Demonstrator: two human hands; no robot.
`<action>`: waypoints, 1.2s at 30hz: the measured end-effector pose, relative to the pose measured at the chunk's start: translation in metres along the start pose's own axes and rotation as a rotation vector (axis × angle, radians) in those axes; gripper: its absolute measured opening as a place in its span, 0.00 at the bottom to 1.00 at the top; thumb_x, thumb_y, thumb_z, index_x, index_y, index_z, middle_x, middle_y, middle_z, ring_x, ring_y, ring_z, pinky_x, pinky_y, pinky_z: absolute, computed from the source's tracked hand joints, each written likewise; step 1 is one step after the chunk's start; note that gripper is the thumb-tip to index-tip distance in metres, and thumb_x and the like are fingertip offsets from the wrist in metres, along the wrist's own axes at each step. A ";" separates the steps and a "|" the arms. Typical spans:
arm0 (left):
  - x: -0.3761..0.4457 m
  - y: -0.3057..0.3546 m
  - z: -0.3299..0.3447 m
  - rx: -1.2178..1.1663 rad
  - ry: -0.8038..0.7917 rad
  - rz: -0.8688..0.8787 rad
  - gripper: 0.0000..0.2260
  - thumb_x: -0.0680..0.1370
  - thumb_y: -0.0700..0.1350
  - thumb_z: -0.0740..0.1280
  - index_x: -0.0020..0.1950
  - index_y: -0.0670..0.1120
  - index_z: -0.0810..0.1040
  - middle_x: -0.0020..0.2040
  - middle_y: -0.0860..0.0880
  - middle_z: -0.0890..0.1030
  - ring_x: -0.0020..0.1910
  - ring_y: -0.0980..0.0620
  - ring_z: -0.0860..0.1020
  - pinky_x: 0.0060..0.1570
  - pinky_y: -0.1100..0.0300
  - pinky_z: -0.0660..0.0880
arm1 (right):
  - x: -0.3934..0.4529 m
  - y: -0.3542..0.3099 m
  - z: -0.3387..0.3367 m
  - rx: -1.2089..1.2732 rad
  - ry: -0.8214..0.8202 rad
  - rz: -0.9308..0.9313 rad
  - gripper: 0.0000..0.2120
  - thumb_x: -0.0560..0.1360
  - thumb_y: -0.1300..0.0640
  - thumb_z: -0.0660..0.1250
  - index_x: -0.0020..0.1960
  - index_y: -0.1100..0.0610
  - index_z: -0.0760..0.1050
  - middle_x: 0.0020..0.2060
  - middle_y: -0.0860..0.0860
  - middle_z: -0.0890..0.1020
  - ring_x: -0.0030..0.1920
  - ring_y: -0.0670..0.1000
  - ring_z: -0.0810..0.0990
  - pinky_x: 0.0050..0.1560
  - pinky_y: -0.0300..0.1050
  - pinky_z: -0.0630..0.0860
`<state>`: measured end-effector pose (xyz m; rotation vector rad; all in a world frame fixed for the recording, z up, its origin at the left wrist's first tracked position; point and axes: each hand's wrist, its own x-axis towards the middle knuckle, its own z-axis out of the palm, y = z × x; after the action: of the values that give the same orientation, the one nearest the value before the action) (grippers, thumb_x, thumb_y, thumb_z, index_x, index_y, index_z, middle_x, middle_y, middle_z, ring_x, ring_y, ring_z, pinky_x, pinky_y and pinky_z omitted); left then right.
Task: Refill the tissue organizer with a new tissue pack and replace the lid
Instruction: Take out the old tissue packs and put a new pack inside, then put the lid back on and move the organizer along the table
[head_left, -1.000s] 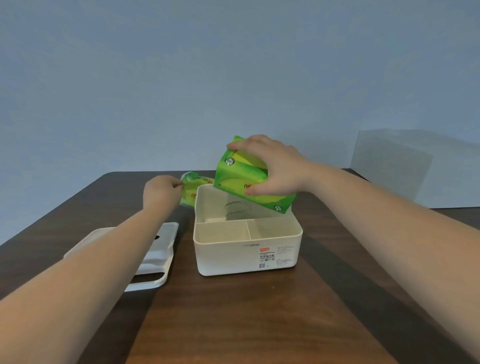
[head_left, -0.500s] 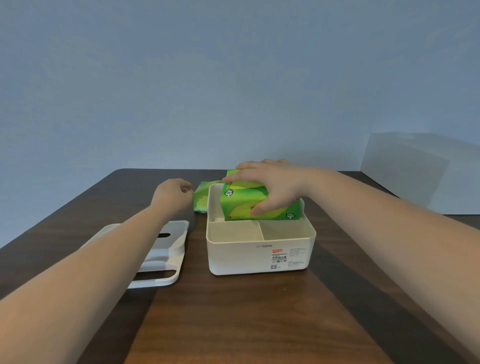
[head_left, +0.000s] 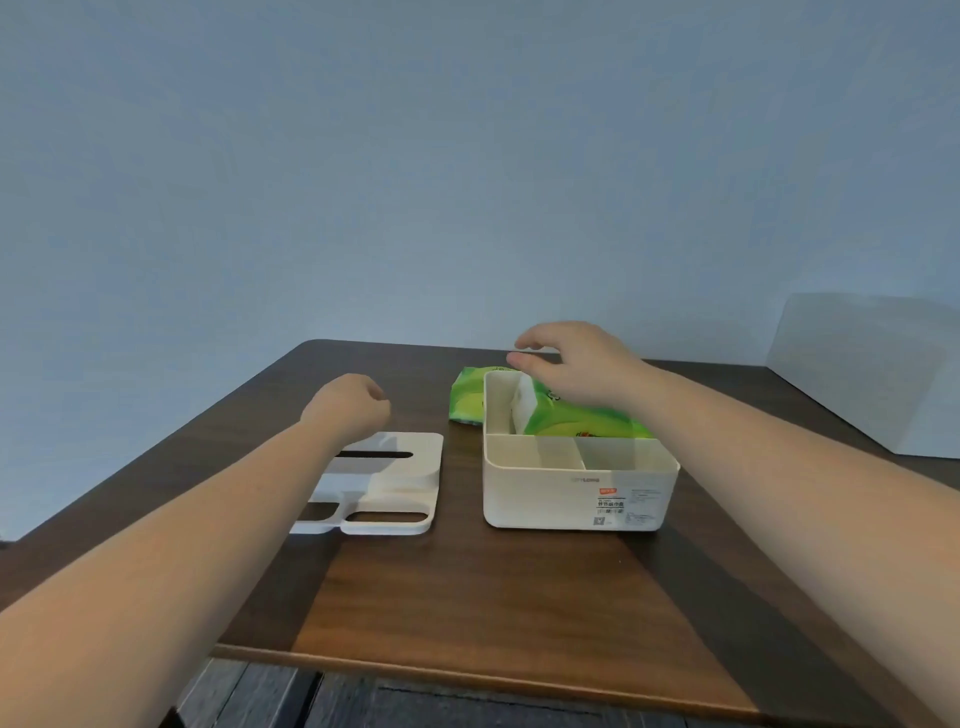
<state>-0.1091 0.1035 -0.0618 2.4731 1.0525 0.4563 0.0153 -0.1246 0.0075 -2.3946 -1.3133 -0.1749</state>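
The soft, light tissue pack (head_left: 582, 418) is seated in the organizer (head_left: 576, 493). The stiff lid (head_left: 410, 462) on the counter (head_left: 467, 597) is best taken by its edges. The right hand (head_left: 576, 364) is held open above the pack; the left hand (head_left: 345, 410) is curled shut, gripping nothing.

A dark wooden table (head_left: 467, 587) with a rounded far corner carries three items against a pale blue wall. Toward its right side stands a white tissue organizer (head_left: 576, 491), open at the top, with printed labels on its near wall; a green tissue pack (head_left: 582, 415) sits in its rear compartment, while the two smaller front compartments are divided by a partition. Just beside the organizer's far left corner, a second green pack (head_left: 466, 397) lies flat on the tabletop, partly hidden behind the box. To the left, apart from the organizer, the white lid (head_left: 384, 488) rests flat on the wood, its slots showing.
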 end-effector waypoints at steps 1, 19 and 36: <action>-0.003 -0.006 -0.003 0.021 -0.008 -0.026 0.17 0.78 0.46 0.60 0.65 0.46 0.77 0.63 0.47 0.79 0.61 0.45 0.76 0.55 0.54 0.73 | 0.000 -0.012 0.001 0.050 0.031 0.014 0.19 0.78 0.42 0.58 0.62 0.50 0.76 0.61 0.46 0.79 0.63 0.49 0.76 0.63 0.53 0.73; -0.031 -0.068 -0.004 -0.120 0.017 -0.297 0.23 0.76 0.43 0.60 0.71 0.43 0.68 0.66 0.42 0.75 0.63 0.41 0.74 0.55 0.54 0.71 | 0.002 -0.115 0.113 0.121 -0.396 0.322 0.26 0.75 0.59 0.60 0.72 0.61 0.61 0.64 0.58 0.75 0.57 0.57 0.77 0.49 0.46 0.72; -0.034 0.005 -0.048 -0.545 0.185 -0.241 0.07 0.68 0.36 0.61 0.31 0.43 0.67 0.28 0.46 0.65 0.28 0.46 0.63 0.29 0.62 0.60 | 0.018 -0.087 0.006 0.432 -0.073 0.394 0.12 0.76 0.60 0.62 0.59 0.61 0.73 0.47 0.56 0.73 0.33 0.51 0.69 0.38 0.44 0.70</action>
<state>-0.1499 0.0874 -0.0222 1.8298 1.1022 0.7857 -0.0480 -0.0667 0.0320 -2.2343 -0.7795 0.2818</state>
